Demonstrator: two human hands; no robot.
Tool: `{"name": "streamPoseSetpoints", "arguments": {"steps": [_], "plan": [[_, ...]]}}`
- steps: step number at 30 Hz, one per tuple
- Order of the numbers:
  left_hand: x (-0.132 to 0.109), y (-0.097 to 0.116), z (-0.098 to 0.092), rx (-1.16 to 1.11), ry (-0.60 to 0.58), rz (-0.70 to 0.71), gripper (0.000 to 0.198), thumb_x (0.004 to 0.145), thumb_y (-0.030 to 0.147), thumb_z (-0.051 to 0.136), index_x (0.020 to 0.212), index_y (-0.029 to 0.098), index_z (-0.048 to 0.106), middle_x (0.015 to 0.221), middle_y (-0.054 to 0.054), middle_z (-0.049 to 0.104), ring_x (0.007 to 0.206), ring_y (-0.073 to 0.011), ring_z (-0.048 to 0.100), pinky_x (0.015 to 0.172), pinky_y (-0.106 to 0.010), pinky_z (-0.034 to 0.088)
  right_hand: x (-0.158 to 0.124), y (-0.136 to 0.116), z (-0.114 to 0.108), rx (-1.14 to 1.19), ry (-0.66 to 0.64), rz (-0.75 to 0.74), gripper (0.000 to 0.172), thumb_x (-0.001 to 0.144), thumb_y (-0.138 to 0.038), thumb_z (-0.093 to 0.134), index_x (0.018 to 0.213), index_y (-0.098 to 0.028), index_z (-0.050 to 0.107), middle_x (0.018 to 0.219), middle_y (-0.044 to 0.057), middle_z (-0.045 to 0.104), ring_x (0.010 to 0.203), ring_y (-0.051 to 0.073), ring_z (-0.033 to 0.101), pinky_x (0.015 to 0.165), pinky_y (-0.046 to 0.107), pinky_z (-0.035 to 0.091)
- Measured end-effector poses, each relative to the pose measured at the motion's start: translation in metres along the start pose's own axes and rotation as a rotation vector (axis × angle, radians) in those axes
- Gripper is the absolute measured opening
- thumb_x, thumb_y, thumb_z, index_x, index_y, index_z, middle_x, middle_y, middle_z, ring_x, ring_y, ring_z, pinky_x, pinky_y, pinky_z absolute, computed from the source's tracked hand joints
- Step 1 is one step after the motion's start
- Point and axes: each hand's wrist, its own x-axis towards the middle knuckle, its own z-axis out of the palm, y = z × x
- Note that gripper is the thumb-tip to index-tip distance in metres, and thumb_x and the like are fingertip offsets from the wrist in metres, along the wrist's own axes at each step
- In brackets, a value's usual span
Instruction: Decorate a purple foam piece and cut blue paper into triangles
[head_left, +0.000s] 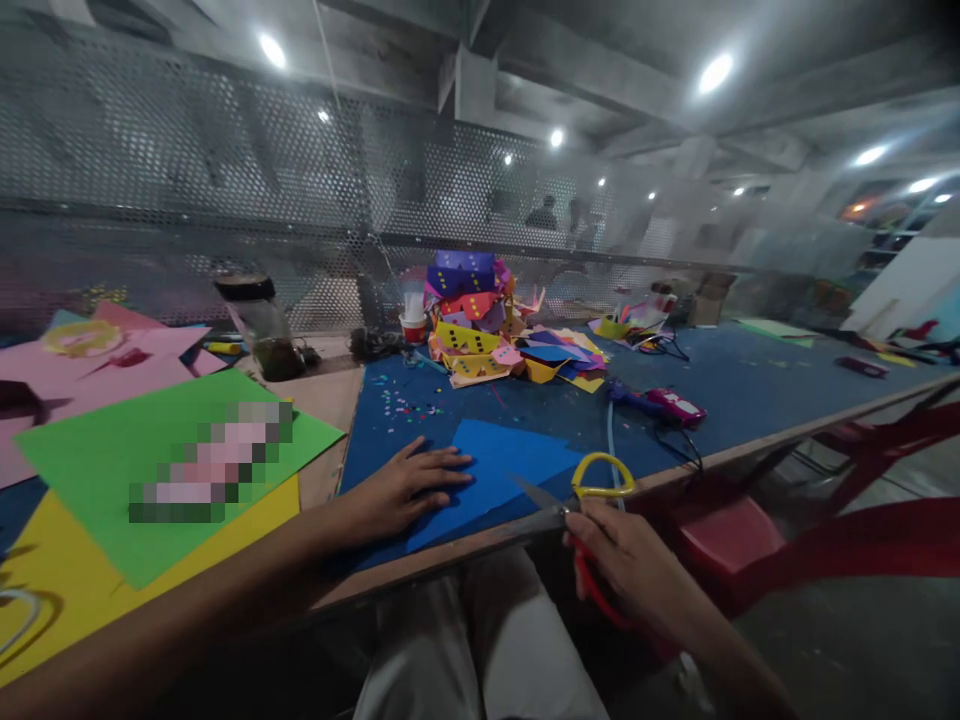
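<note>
My left hand (420, 482) lies with its fingers stretched out, resting on the left part of a blue sheet of paper (499, 470) near the table's front edge. In my right hand (626, 555) is a pair of scissors (600, 490) with one yellow handle loop and one red one. The blades stand apart and point left, over the near right part of the blue sheet. My right fingers wrap round the red loop and the pivot area, while the yellow loop sticks up free.
Green paper (247, 405) and yellow paper (60, 590) lie at left, near a dark-lidded jar (266, 335). Folded paper pieces (472, 340) are heaped at the back. A purple glue gun (667, 405) with a cord lies right. Red chairs (735, 530) stand beside the table.
</note>
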Motion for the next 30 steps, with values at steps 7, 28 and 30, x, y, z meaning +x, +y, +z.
{"name": "streamPoseSetpoints", "arguments": {"steps": [7, 28, 30], "plan": [[-0.014, 0.035, -0.005, 0.099, -0.018, -0.141, 0.068, 0.09, 0.063, 0.056, 0.152, 0.043, 0.035, 0.163, -0.002, 0.033, 0.151, -0.0329, 0.025, 0.12, -0.066, 0.003, 0.017, 0.001, -0.045, -0.056, 0.075, -0.026, 0.042, 0.103, -0.053, 0.037, 0.08, -0.022, 0.056, 0.061, 0.0, 0.069, 0.048, 0.014, 0.055, 0.048, 0.026, 0.037], [-0.002, 0.065, -0.01, -0.549, 0.385, -0.36, 0.054, 0.093, 0.055, 0.057, 0.143, 0.035, 0.051, 0.147, -0.005, 0.057, 0.136, -0.0286, 0.05, 0.114, -0.05, 0.038, 0.125, -0.073, 0.007, 0.362, -0.181, -0.273, 0.038, 0.096, -0.054, 0.048, 0.087, -0.019, 0.06, 0.067, -0.002, 0.066, 0.046, 0.009, 0.044, 0.048, 0.022, 0.034], [0.011, 0.07, -0.01, -0.693, 0.449, -0.332, 0.05, 0.09, 0.055, 0.062, 0.133, 0.03, 0.061, 0.133, -0.006, 0.068, 0.124, -0.0281, 0.06, 0.109, -0.044, 0.043, 0.133, -0.078, 0.025, 0.444, -0.169, -0.264, 0.042, 0.09, -0.06, 0.054, 0.086, -0.019, 0.06, 0.067, -0.003, 0.061, 0.048, 0.01, 0.048, 0.049, 0.022, 0.035]]}}
